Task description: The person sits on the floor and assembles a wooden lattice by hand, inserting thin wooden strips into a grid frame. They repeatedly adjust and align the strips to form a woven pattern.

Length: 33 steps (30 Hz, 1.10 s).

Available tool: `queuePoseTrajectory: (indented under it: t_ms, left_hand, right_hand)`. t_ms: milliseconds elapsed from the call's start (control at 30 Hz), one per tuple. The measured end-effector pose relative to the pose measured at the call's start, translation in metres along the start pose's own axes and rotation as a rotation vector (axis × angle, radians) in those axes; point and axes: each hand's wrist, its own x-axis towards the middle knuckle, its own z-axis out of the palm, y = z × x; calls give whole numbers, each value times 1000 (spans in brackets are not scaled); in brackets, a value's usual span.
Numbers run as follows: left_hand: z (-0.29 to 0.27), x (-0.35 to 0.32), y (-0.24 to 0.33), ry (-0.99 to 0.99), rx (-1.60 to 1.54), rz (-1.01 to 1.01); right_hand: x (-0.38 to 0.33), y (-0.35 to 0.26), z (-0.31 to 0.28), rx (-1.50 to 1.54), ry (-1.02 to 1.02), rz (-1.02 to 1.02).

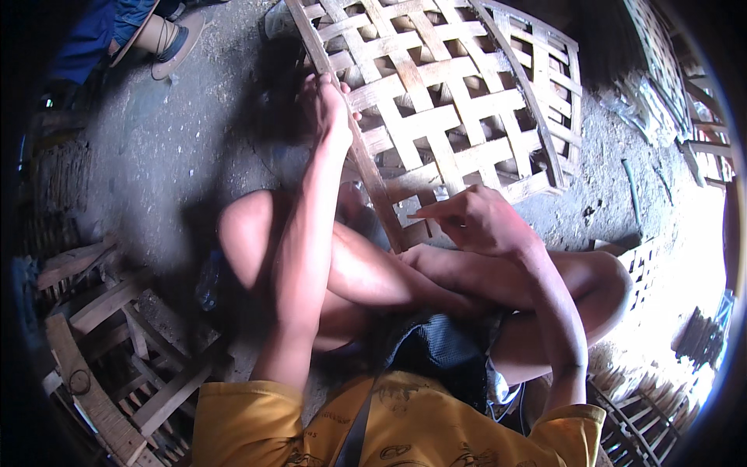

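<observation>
A woven bamboo crate (436, 101) with a lattice of flat pale strips and a wooden edge rail stands tilted in front of my crossed legs. My left hand (331, 109) is closed around the rail on its left side, with the fingertips showing over the inner edge. At the crate's lower corner, my right hand (482, 222) has its fingers curled together. What seems to be the end of a thin bamboo strip (416, 215) sticks out from them, beside the corner opening. The fingers hide the rest of that strip.
Wooden frames and slats (117, 327) are piled at the lower left. Another person's sandalled foot (175, 47) is at the upper left. A lattice panel (661, 62) and crumpled clear plastic (650, 113) are at the upper right. A dark green rod (632, 194) lies on the rough floor.
</observation>
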Motion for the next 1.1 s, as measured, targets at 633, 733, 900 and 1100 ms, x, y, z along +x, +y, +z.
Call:
queuePoseTrajectory:
  t_ms: [633, 733, 900, 1100]
  left_hand:
    - [17, -80, 25, -165, -282, 298]
    - [11, -96, 32, -221, -276, 421]
    - [28, -127, 42, -331, -285, 502]
    - [34, -142, 22, -383, -103, 657]
  right_hand:
    - [-4, -14, -46, -44, 538, 88]
    - [-8, -23, -48, -87, 582, 23]
    - [-18, -55, -66, -225, 714, -58]
    - [-23, -58, -73, -336, 967, -150]
